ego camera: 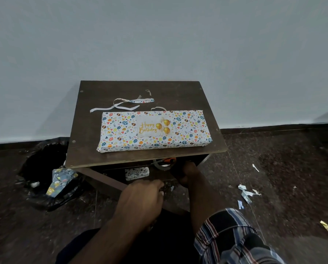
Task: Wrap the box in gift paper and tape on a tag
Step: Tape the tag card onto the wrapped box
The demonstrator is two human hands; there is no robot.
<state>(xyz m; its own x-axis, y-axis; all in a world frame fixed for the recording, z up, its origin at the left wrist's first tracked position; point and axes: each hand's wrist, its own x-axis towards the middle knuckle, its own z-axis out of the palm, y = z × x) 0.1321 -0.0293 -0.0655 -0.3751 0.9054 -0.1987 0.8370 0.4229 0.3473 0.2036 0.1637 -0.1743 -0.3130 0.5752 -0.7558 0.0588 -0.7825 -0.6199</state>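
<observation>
Box lies flat at centre frame on the small dark table, fully covered in egg-print gift paper. Long, flat, shallow shape; probably light and stiff under the paper. The paper skin looks smooth, likely a little slippery, and creases or tears at corners. Best hold, by my judgement: both long edges, palms flat, not the folded ends.

Tag sits on the top face, left of the box's middle. Gold script reads "Happy Birthday", with three gold balloons beside it. No brand readable anywhere.

Paper strips lie behind the box, toward the wall.

Left hand, lower centre: fingers curled under, contents cannot be told. Right hand reaches into the shelf beneath the tabletop near a tape roll and orange-handled scissors; finger state hidden.

Scraps litter the floor at right; black bag at left.
</observation>
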